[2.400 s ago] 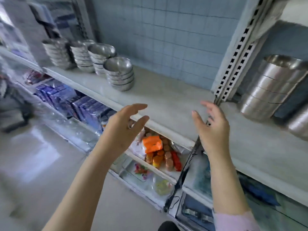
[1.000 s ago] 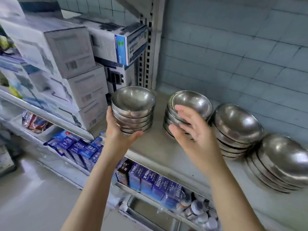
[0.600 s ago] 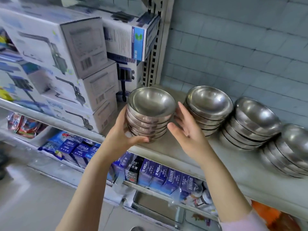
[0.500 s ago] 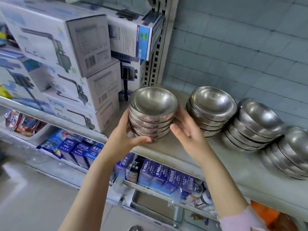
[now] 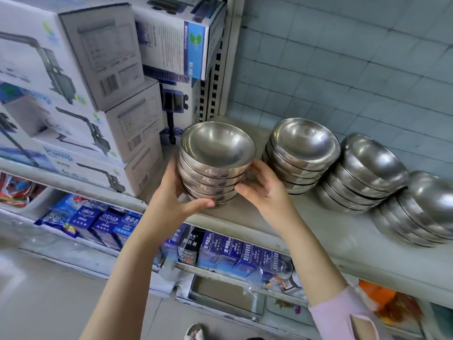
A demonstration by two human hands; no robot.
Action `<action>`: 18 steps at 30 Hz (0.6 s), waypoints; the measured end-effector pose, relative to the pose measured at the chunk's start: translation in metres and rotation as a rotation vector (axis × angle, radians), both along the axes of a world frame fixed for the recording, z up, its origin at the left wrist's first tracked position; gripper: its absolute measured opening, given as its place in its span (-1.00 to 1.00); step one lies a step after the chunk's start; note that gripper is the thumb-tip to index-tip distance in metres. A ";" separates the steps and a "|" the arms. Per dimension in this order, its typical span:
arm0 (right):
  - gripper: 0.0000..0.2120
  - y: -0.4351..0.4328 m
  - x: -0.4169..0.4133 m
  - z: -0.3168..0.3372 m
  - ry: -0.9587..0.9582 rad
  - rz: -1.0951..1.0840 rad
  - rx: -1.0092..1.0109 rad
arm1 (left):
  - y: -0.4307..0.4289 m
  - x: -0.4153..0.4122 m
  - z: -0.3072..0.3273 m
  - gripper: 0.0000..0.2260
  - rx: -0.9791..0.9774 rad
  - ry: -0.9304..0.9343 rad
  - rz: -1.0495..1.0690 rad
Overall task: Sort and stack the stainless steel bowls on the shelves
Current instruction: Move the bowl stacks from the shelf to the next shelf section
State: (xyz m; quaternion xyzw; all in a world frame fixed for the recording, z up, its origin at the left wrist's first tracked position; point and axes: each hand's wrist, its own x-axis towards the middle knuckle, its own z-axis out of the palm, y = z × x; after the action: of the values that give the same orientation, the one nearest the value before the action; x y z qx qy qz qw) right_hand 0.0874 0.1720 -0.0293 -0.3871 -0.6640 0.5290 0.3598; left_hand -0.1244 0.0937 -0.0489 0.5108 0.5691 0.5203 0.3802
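Observation:
Several stacks of stainless steel bowls stand in a row on the grey shelf [image 5: 343, 244]. The leftmost stack [image 5: 215, 163] is gripped from both sides: my left hand [image 5: 171, 200] wraps its left side and bottom, my right hand [image 5: 264, 192] presses its right side. A second stack [image 5: 301, 153] stands just right of it. A third stack [image 5: 365, 173] leans to the right, and a fourth stack [image 5: 424, 212] leans at the frame's right edge.
White pump boxes [image 5: 81, 94] are piled left of the held stack, beside a perforated shelf upright [image 5: 213, 77]. Blue cartons [image 5: 220, 249] fill the shelf below, with a metal tray [image 5: 225, 295] under them. A blue tiled wall [image 5: 343, 69] backs the shelf.
The view swung left from the empty shelf part to the bowl stacks. My left hand took the leftmost stack, then my right hand came off the second stack and closed on the first one.

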 end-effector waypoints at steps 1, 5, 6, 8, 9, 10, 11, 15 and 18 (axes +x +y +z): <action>-0.41 -0.001 0.000 0.000 0.009 -0.008 -0.003 | -0.001 0.002 0.002 -0.06 0.003 0.010 0.014; -0.42 -0.012 0.004 0.007 0.060 -0.059 -0.011 | -0.013 0.012 0.012 -0.18 0.038 0.030 0.038; -0.40 -0.017 0.007 0.010 0.076 -0.070 -0.009 | -0.016 0.015 0.017 -0.18 0.051 0.035 0.031; -0.35 -0.028 0.015 0.017 0.097 -0.078 0.000 | -0.021 0.021 0.024 -0.19 0.079 0.042 0.008; -0.34 -0.035 0.020 0.022 0.105 -0.083 0.002 | -0.024 0.025 0.028 -0.19 0.094 0.043 0.003; -0.33 -0.042 0.027 0.028 0.115 -0.090 0.003 | -0.027 0.030 0.031 -0.19 0.107 0.037 0.007; -0.33 -0.048 0.035 0.034 0.120 -0.096 0.007 | -0.029 0.037 0.035 -0.17 0.116 0.027 0.013; -0.30 -0.072 0.074 0.054 0.123 -0.132 0.043 | -0.042 0.075 0.046 -0.21 0.148 -0.005 -0.028; -0.34 -0.088 0.111 0.062 0.133 -0.178 0.063 | -0.050 0.112 0.053 -0.25 0.170 -0.008 -0.066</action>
State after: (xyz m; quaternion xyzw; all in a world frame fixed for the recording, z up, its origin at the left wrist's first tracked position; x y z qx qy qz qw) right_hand 0.1982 0.0842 0.0328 -0.3968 -0.6180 0.4984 0.4606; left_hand -0.0123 0.0439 0.0042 0.5577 0.5040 0.5560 0.3548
